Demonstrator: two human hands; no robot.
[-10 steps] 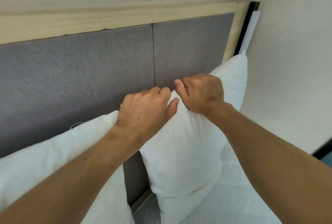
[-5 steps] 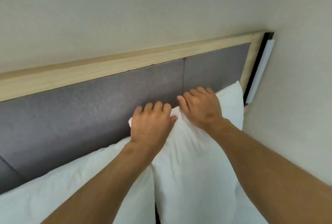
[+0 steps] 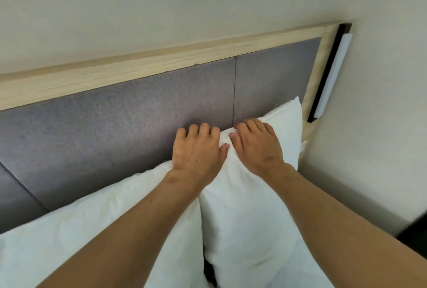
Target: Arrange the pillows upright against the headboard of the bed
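Two white pillows lean upright against the grey padded headboard (image 3: 115, 130). The right pillow (image 3: 242, 218) stands in the corner by the side wall, and the left pillow (image 3: 104, 230) lies beside it, touching it. My left hand (image 3: 196, 149) grips the right pillow's top left corner, fingers hooked behind the edge and thumb on the front. My right hand (image 3: 256, 146) holds the same top edge a little further right, its fingers also curled over the back.
A pale wooden frame (image 3: 138, 66) borders the headboard on top and at the right. A white strip on a black mount (image 3: 335, 75) hangs on the wall corner. The side wall (image 3: 369, 149) stands close on the right, with something dark (image 3: 413, 234) low beside it.
Both hands have pushed the right pillow back and down until it rests against the headboard beside the left pillow. The view has tilted upward, showing more wall.
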